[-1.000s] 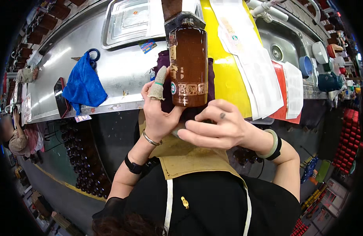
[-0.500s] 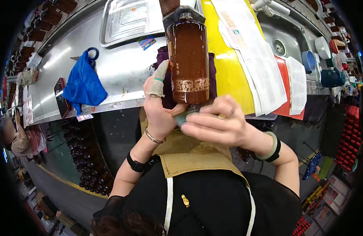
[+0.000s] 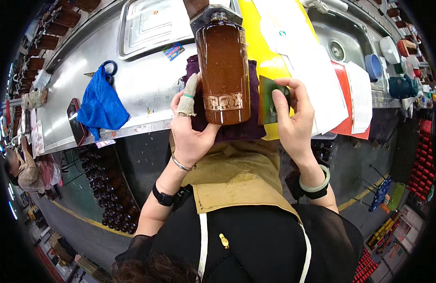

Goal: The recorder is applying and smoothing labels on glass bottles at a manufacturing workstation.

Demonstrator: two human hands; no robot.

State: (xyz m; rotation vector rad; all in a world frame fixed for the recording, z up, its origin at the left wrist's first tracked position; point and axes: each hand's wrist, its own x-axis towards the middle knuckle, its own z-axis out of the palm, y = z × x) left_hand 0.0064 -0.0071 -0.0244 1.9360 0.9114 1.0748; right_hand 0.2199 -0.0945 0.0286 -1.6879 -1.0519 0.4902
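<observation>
A large glossy brown bottle (image 3: 223,70) lies on a dark purple cloth (image 3: 253,94), its neck pointing away from me and a pale patterned band near its base. My left hand (image 3: 192,127) grips the bottle's lower left side, fingers along the flank and thumb by the base. A fabric finger cover (image 3: 187,99) sits on one of its fingers. Right of the bottle, my right hand (image 3: 295,115) pinches a flat dark green piece (image 3: 267,101) between thumb and fingers. That piece is upright beside the cloth, apart from the bottle; its exact kind is unclear.
A metal block-shaped rest (image 3: 213,16) stands at the bottle's neck. Left on the steel counter are a blue cloth (image 3: 103,106), scissors (image 3: 111,68), a phone (image 3: 75,121) and a metal tray (image 3: 154,26). Papers (image 3: 317,85) on yellow sheet and a sink (image 3: 340,40) lie right.
My right hand has moved right, away from the bottle's base, and the green piece now shows clearly in it. The bottle has turned slightly, its band shifting; my left hand stays on it.
</observation>
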